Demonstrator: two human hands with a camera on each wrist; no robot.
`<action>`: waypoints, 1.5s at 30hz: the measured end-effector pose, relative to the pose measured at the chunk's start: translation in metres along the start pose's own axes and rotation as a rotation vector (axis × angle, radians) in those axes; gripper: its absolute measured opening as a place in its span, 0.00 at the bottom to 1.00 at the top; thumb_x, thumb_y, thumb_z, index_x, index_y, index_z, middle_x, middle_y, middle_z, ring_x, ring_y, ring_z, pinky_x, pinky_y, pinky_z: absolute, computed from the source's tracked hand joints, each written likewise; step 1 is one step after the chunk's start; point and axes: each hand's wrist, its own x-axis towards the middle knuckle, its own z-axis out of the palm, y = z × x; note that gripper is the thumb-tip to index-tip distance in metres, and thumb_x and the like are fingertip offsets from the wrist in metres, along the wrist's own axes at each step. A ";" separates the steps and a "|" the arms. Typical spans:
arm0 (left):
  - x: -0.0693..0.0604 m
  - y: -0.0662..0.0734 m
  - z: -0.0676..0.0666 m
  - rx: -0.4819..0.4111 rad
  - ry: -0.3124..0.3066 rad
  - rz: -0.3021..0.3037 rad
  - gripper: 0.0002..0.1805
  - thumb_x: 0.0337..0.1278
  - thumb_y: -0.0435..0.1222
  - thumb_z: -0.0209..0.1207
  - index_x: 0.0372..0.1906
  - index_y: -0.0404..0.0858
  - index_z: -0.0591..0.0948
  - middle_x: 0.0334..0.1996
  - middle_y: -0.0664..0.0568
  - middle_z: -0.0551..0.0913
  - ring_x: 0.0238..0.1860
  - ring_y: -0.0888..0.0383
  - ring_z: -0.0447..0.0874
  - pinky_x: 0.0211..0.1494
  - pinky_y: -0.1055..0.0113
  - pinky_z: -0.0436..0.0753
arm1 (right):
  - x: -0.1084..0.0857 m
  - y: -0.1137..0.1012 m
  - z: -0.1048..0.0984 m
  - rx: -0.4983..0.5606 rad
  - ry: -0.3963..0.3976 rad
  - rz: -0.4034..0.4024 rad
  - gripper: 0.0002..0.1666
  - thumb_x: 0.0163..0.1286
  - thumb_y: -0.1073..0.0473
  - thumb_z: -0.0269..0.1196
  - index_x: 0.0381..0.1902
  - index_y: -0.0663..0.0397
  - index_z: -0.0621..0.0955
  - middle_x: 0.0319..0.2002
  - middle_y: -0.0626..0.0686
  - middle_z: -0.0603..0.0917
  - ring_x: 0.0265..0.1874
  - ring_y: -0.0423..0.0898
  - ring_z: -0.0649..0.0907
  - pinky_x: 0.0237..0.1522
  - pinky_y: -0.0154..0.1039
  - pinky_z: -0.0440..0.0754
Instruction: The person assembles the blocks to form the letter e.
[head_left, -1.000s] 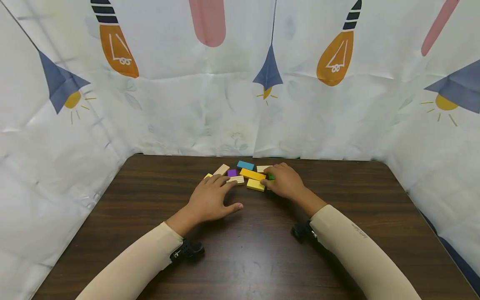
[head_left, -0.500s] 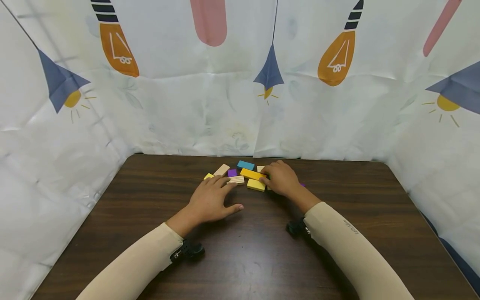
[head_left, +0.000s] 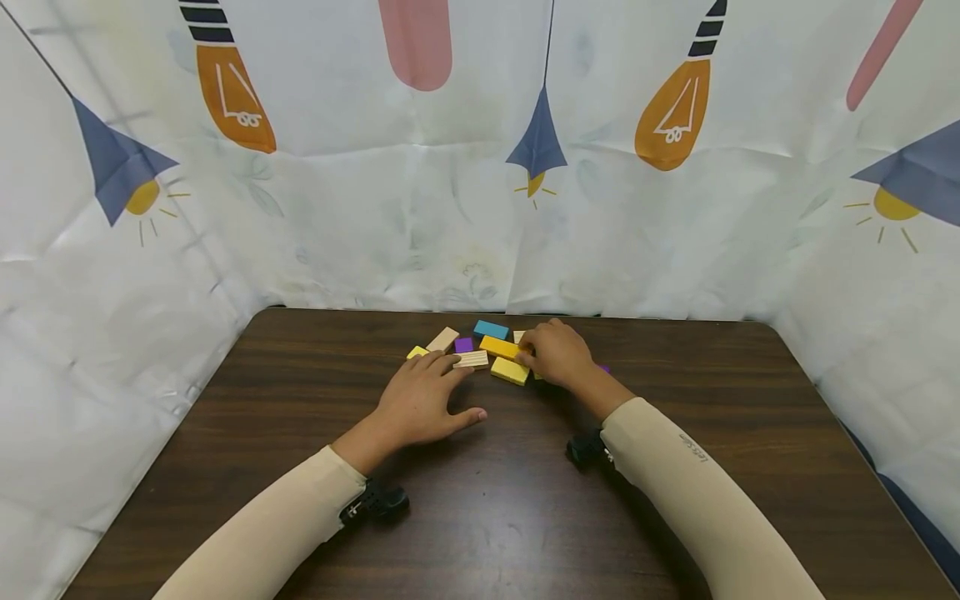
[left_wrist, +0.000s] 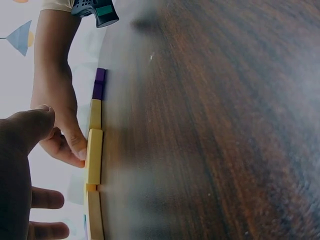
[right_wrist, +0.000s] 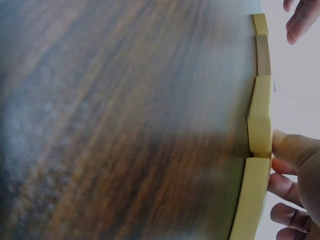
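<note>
In the head view my left hand [head_left: 417, 402] hovers or rests over the left side of a cluster of small blocks, fingers spread and thumb out, nearest a yellow block [head_left: 417, 352] and a pale wooden block [head_left: 474, 360]. My right hand [head_left: 557, 353] reaches into the cluster's right side. Its bent fingers and thumb meet around the right ends of an orange block [head_left: 498, 347] and a yellow block [head_left: 509, 372]. In the right wrist view the thumb [right_wrist: 290, 145] touches beside a yellow block [right_wrist: 260, 120]; whether anything is pinched is unclear.
A blue block [head_left: 491, 329], a purple block [head_left: 463, 344] and a plain wooden block [head_left: 443, 339] lie among the others. Another purple block [head_left: 604, 367] peeks out beyond my right wrist. Close behind the table [head_left: 495, 517] hangs a printed cloth [head_left: 375, 225].
My right hand has shifted left over the blocks, uncovering a purple block on its right and covering the green one. The front yellow block has turned slightly. My left hand stays put.
</note>
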 end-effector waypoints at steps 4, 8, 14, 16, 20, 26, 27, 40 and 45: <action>0.000 0.001 0.000 -0.001 0.005 0.002 0.45 0.59 0.74 0.51 0.69 0.46 0.79 0.70 0.46 0.74 0.73 0.43 0.65 0.72 0.42 0.64 | 0.002 -0.001 0.000 -0.012 -0.019 0.023 0.21 0.68 0.42 0.71 0.52 0.47 0.89 0.44 0.46 0.88 0.45 0.49 0.78 0.49 0.46 0.78; 0.000 0.001 0.000 0.000 0.007 0.006 0.45 0.59 0.74 0.52 0.69 0.46 0.79 0.69 0.46 0.74 0.73 0.43 0.66 0.72 0.42 0.64 | 0.003 -0.003 0.000 -0.023 -0.027 0.034 0.22 0.68 0.43 0.71 0.53 0.46 0.88 0.45 0.46 0.88 0.46 0.50 0.78 0.50 0.46 0.77; 0.000 0.001 0.000 0.001 0.016 0.014 0.45 0.59 0.73 0.52 0.69 0.46 0.79 0.69 0.46 0.75 0.72 0.43 0.67 0.71 0.42 0.65 | 0.004 -0.002 0.001 -0.029 -0.023 0.002 0.22 0.68 0.44 0.70 0.54 0.47 0.88 0.44 0.47 0.87 0.43 0.49 0.76 0.46 0.45 0.75; -0.001 0.001 0.000 -0.001 0.015 0.015 0.44 0.59 0.73 0.53 0.68 0.46 0.79 0.69 0.46 0.75 0.72 0.43 0.67 0.71 0.42 0.65 | 0.004 -0.001 0.001 -0.022 -0.016 0.002 0.21 0.68 0.44 0.70 0.54 0.48 0.88 0.45 0.48 0.87 0.44 0.49 0.77 0.48 0.46 0.76; 0.000 0.000 0.000 -0.011 0.013 0.021 0.44 0.60 0.72 0.53 0.69 0.46 0.79 0.69 0.45 0.75 0.72 0.42 0.67 0.71 0.41 0.65 | 0.001 0.002 -0.001 -0.003 0.011 0.001 0.21 0.68 0.44 0.70 0.53 0.49 0.88 0.47 0.49 0.86 0.48 0.51 0.78 0.51 0.47 0.77; -0.001 -0.001 -0.001 -0.016 0.015 0.042 0.44 0.61 0.71 0.54 0.72 0.47 0.75 0.68 0.47 0.75 0.71 0.44 0.69 0.69 0.42 0.68 | -0.008 0.007 -0.009 0.025 0.043 -0.015 0.23 0.68 0.44 0.69 0.55 0.50 0.86 0.49 0.50 0.85 0.49 0.51 0.78 0.53 0.49 0.77; -0.001 -0.002 -0.001 -0.017 0.016 0.045 0.44 0.61 0.71 0.54 0.72 0.47 0.75 0.68 0.47 0.75 0.70 0.44 0.69 0.69 0.42 0.68 | -0.009 0.007 -0.011 0.032 0.049 -0.018 0.23 0.68 0.44 0.69 0.55 0.50 0.86 0.48 0.50 0.85 0.49 0.50 0.78 0.53 0.49 0.77; 0.001 -0.001 -0.002 -0.052 0.052 0.083 0.44 0.59 0.67 0.61 0.73 0.44 0.73 0.65 0.48 0.77 0.67 0.46 0.74 0.66 0.45 0.73 | -0.041 0.013 -0.022 0.108 0.107 -0.108 0.20 0.64 0.48 0.74 0.49 0.52 0.88 0.42 0.49 0.85 0.46 0.50 0.78 0.49 0.48 0.80; 0.001 0.003 -0.002 -0.075 0.058 0.099 0.44 0.59 0.65 0.62 0.73 0.44 0.72 0.64 0.48 0.78 0.65 0.45 0.76 0.65 0.45 0.74 | -0.053 0.014 -0.019 0.127 0.109 -0.135 0.19 0.62 0.48 0.75 0.47 0.50 0.88 0.41 0.47 0.84 0.44 0.48 0.78 0.47 0.46 0.80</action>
